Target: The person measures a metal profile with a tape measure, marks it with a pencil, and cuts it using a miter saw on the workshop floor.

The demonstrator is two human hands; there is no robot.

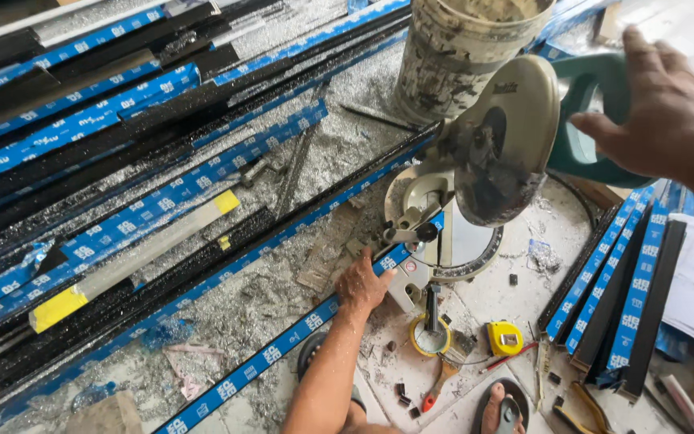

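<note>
1. The left hand [363, 283] presses flat on a long blue-taped profile [283, 341] that runs from the near left up onto the base of the miter saw [475, 161]; the fingers are spread over it, holding it down rather than gripping round it.
2. The right hand [672, 112] is open, fingers loosely extended, just beside the saw's green handle [596, 120], reaching toward it but seemingly not yet closed on it.
3. By my reading the profile is placed and steadied for a cut, and the cut itself is not yet made: the blade guard sits raised above the saw table.
4. Heaps of metal shavings [283, 289] on the floor and stacked profiles [82, 161] on the far left suggest much cutting already; more short profiles [620, 297] lie on the right.
5. A yellow tape measure [505, 337] and a tape roll [430, 336] lie near the saw base.
6. Hard to tell: the blade is hidden by the guard, the profile's far end is covered by the saw, and the bucket [459, 48] is cut off at the top.
</note>
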